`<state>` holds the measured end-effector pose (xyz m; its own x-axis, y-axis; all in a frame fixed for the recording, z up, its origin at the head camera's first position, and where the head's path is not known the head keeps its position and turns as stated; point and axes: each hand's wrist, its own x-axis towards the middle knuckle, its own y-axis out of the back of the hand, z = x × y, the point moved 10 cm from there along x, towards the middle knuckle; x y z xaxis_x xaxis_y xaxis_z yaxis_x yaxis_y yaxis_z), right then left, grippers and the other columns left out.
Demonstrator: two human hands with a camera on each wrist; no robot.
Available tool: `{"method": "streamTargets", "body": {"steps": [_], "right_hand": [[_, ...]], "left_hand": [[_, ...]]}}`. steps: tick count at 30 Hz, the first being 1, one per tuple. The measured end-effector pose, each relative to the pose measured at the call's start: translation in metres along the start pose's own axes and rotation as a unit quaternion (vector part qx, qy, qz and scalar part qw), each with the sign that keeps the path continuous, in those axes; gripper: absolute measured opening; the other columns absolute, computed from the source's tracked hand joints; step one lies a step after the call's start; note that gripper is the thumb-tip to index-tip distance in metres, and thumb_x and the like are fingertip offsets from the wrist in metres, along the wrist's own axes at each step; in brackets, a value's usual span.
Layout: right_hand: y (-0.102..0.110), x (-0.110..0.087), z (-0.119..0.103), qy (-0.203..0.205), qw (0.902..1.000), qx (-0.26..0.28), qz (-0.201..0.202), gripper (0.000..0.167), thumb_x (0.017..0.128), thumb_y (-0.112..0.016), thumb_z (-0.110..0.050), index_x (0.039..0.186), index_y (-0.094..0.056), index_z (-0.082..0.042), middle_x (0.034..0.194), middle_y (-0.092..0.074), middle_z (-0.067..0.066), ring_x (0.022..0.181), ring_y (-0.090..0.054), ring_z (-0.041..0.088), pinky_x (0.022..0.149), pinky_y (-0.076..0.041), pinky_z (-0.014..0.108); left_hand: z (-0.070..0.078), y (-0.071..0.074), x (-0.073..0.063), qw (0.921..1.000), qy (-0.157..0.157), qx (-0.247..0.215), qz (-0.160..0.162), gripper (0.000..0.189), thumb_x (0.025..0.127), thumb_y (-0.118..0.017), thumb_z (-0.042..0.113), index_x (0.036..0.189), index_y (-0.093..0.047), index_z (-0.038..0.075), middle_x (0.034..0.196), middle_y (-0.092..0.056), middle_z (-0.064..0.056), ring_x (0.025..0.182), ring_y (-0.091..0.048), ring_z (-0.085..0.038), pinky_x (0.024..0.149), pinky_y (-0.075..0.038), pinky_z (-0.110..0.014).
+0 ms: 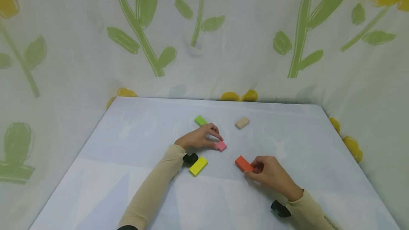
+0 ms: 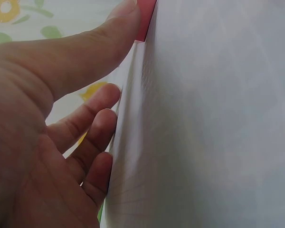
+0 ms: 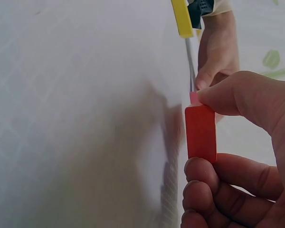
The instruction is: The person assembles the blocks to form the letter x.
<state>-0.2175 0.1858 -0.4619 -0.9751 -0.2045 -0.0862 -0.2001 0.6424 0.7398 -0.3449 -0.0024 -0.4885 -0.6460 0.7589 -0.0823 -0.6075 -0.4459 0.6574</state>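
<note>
Near the middle of the pale table (image 1: 287, 130), the right hand (image 1: 272, 174) pinches a flat, rectangular red block (image 1: 243, 163), long axis slanting from far left to near right, and the left hand (image 1: 198, 139) pinches a partly covered, straight-edged pink block (image 1: 222, 146).

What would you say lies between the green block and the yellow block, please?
In the head view, the left hand crosses the stretch between the green block and the yellow block, pinching the pink block.
</note>
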Motion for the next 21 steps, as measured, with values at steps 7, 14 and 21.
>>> {"method": "streamTargets", "body": {"steps": [7, 14, 21], "right_hand": [[0.000, 0.002, 0.000, 0.005, 1.0000, -0.007, 0.004, 0.020, 0.080, -0.089, -0.023, 0.085, -0.074, -0.011, 0.071, -0.062, -0.004, 0.067, -0.053, 0.007, 0.060, -0.046, 0.020], [-0.002, 0.006, 0.000, 0.001, 1.0000, -0.009, -0.001, 0.020, 0.080, -0.089, -0.024, 0.086, -0.075, -0.011, 0.072, -0.061, -0.004, 0.068, -0.053, 0.009, 0.060, -0.046, 0.020], [-0.005, 0.011, -0.002, 0.007, 0.9999, -0.008, 0.000, 0.020, 0.080, -0.089, -0.024, 0.086, -0.076, -0.011, 0.071, -0.061, -0.004, 0.069, -0.053, 0.011, 0.060, -0.045, 0.020]], "left_hand": [[0.002, 0.000, 0.001, 1.0000, -0.002, 0.005, -0.002, 0.029, 0.091, -0.081, 0.026, 0.120, -0.078, 0.022, 0.131, -0.056, -0.003, 0.128, -0.047, -0.022, 0.111, -0.045, -0.044], [0.000, -0.001, 0.001, 0.9999, 0.006, 0.004, -0.009, 0.029, 0.092, -0.080, 0.026, 0.121, -0.077, 0.023, 0.132, -0.055, -0.003, 0.129, -0.046, -0.022, 0.112, -0.044, -0.044], [0.000, 0.000, 0.000, 1.0000, -0.001, 0.008, -0.002, 0.029, 0.092, -0.080, 0.025, 0.120, -0.078, 0.022, 0.132, -0.056, -0.005, 0.128, -0.046, -0.023, 0.111, -0.044, -0.044]]}}
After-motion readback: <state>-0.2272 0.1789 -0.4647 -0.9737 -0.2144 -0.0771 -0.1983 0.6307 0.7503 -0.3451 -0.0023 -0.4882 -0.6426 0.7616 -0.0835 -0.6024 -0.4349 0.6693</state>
